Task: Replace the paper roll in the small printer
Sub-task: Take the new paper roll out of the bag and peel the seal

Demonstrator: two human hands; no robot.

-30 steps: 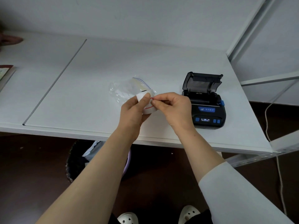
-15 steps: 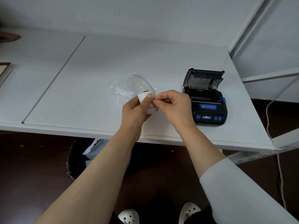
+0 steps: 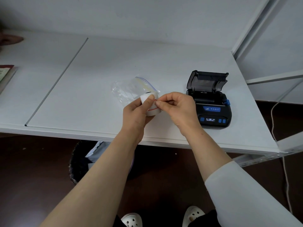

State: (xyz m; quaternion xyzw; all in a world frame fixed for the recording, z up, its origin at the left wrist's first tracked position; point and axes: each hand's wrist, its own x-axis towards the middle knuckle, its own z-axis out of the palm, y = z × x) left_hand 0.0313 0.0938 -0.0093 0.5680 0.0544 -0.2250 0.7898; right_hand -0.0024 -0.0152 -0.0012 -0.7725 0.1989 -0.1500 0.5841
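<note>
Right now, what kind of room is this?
Probably a plain workroom or stockroom: a bare white table, white metal shelving beside it, and a small printer with its lid open.

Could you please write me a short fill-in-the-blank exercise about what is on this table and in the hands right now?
1. The lid of the small printer stands ____.
2. The paper roll is held in the ____ hand.
3. The right hand pinches at a ____ line on the roll.
4. The clear plastic bag lies to the ____ of the printer.

Missing words: open; left; red; left
</note>
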